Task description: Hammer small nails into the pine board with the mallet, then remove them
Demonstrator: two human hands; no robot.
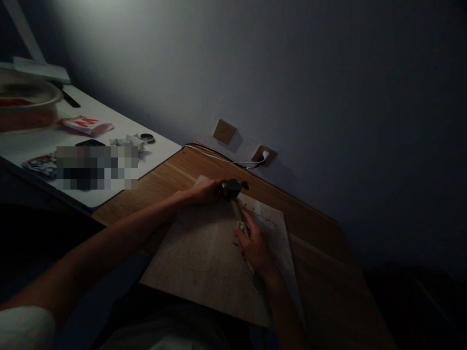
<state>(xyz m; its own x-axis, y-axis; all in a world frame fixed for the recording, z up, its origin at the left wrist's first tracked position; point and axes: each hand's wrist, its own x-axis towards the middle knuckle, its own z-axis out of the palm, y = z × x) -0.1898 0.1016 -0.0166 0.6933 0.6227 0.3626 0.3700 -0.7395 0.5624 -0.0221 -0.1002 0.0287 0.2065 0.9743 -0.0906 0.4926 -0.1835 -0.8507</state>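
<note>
The scene is dim. My left hand (206,190) is closed around a small dark object (233,188) at the far edge of a pale board (204,257) lying on the wooden floor. My right hand (255,245) is closed on a thin stick-like tool (239,214) whose tip meets the dark object. What the dark object is I cannot make out. A sheet of speckled paper (272,221) lies under the board's right side.
A low white table (153,150) at left holds a bowl (27,104), a red-and-white packet (85,125) and small items. A white cable (222,158) runs to a wall socket (263,155). The wooden floor (321,253) meets the wall close behind.
</note>
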